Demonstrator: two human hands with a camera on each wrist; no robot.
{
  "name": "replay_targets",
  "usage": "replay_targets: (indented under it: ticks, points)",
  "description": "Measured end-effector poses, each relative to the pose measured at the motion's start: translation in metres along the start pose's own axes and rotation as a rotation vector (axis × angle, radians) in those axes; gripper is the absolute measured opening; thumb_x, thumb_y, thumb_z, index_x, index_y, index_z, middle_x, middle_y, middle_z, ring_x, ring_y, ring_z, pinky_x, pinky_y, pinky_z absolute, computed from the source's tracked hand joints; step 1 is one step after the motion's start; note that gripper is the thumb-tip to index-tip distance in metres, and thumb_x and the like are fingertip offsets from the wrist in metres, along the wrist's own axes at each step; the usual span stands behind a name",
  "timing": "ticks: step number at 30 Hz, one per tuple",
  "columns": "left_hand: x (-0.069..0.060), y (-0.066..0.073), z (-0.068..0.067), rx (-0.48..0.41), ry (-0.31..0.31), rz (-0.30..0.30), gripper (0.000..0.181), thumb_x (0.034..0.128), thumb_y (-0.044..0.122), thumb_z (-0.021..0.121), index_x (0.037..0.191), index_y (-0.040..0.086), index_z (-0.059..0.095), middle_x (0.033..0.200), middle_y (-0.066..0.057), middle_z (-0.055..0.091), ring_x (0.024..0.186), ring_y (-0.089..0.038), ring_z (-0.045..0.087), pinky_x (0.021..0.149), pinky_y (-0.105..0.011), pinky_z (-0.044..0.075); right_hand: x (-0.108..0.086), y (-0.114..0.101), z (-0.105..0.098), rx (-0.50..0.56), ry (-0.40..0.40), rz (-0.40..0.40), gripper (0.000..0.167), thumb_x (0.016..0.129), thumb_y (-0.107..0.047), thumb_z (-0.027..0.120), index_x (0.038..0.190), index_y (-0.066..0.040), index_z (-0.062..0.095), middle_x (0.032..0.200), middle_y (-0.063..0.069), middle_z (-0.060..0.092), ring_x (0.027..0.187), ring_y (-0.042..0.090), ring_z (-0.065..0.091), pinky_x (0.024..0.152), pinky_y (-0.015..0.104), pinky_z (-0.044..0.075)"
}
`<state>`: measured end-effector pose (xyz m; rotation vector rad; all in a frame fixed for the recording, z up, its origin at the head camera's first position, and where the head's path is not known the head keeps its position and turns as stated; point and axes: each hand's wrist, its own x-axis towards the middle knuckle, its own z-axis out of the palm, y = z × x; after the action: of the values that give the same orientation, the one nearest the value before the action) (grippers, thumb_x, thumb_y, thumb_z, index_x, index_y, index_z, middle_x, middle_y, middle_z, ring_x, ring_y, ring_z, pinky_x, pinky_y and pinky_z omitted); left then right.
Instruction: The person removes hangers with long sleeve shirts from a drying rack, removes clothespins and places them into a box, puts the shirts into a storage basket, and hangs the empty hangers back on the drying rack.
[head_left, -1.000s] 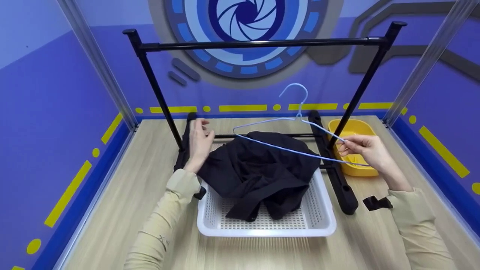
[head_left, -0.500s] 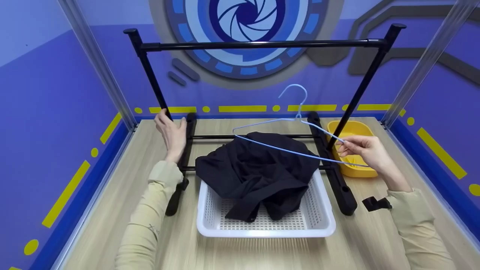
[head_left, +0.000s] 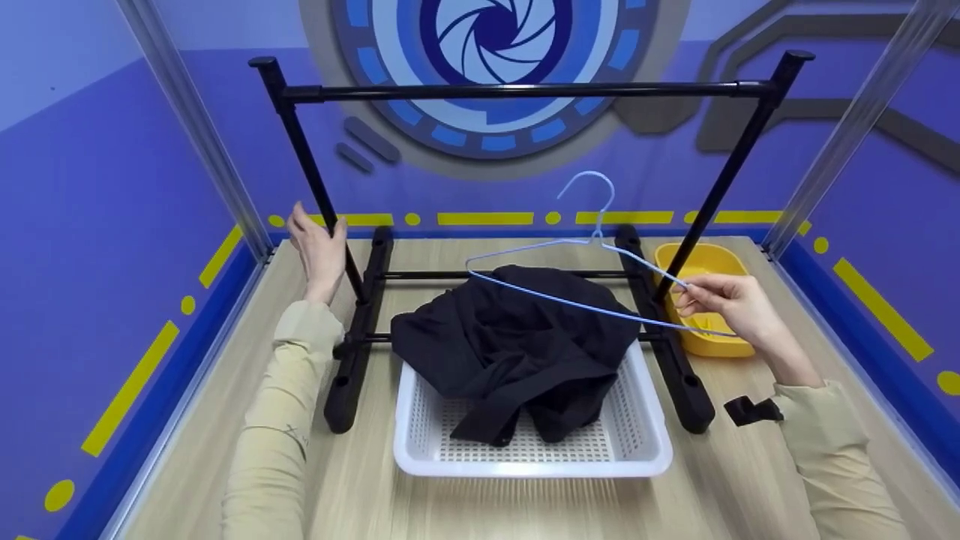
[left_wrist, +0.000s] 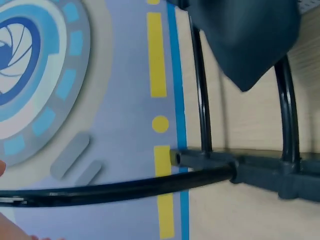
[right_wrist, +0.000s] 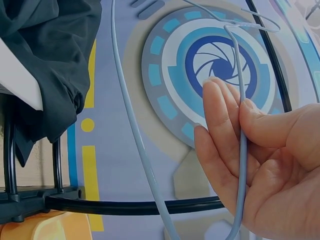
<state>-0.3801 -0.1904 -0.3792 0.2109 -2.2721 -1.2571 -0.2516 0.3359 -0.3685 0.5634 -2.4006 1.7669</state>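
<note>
My right hand (head_left: 724, 300) pinches a light blue hanger (head_left: 598, 238) by its right shoulder, between thumb and fingers. The hanger's hook points up, and its lower bar crosses in front of a crumpled black garment (head_left: 517, 337). That garment is heaped in a white perforated basket (head_left: 532, 469). My left hand (head_left: 319, 251) is at the left post of a black clothes rack (head_left: 525, 91), fingers extended on the post's outer side and thumb near it. In the left wrist view only parts of that hand show at the left edge, by the post; whether it touches is unclear.
Behind the right rack post stands a yellow plastic bin (head_left: 716, 349). The rack's right foot (head_left: 694, 412) and left foot (head_left: 343, 412) flank the basket on the wooden tabletop (head_left: 495, 517). Blue-purple panels wall in the back and sides.
From beside the garment, my left hand has moved left to the rack's left post. The right hand and the hanger have stayed nearly still.
</note>
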Motion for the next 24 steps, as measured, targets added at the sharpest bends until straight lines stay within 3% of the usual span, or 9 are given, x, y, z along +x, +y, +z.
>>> replay_targets:
  ticks: [5,9,14,24]
  points:
    - [0.007,0.0,-0.004,0.037,-0.064,0.022,0.074,0.0921,0.033,0.05,0.141,-0.001,0.008,0.14,-0.024,0.014,0.128,-0.032,0.017,0.101,-0.036,0.019,0.0,-0.001,0.001,-0.017,0.004,0.008,0.022,0.092,0.005,0.045,0.099,0.024,0.052,0.078,0.019,0.063,0.066,0.019,0.063,0.063,0.029,0.05]
    - [0.01,-0.002,-0.002,0.032,-0.099,0.005,0.076,0.0923,0.036,0.049,0.142,-0.001,0.005,0.142,-0.025,0.013,0.129,-0.032,0.018,0.102,-0.036,0.017,0.001,-0.001,0.002,-0.012,0.0,0.002,0.022,0.092,0.005,0.046,0.099,0.024,0.052,0.078,0.019,0.063,0.066,0.019,0.063,0.063,0.03,0.05]
    - [0.013,-0.006,0.002,0.006,-0.1,-0.004,0.074,0.0928,0.033,0.049,0.142,0.0,0.006,0.142,-0.025,0.012,0.128,-0.034,0.021,0.101,-0.039,0.02,0.0,0.0,0.002,-0.017,0.003,-0.004,0.024,0.091,0.004,0.047,0.099,0.026,0.051,0.078,0.022,0.062,0.066,0.02,0.063,0.064,0.031,0.05]
    - [0.018,-0.005,0.009,-0.095,-0.08,0.024,0.064,0.0942,0.025,0.049,0.142,0.001,0.013,0.135,-0.021,0.034,0.119,-0.029,0.037,0.096,-0.036,0.03,-0.001,0.003,0.0,-0.014,0.02,0.013,0.021,0.091,0.003,0.047,0.097,0.021,0.056,0.078,0.022,0.062,0.066,0.019,0.063,0.062,0.029,0.05]
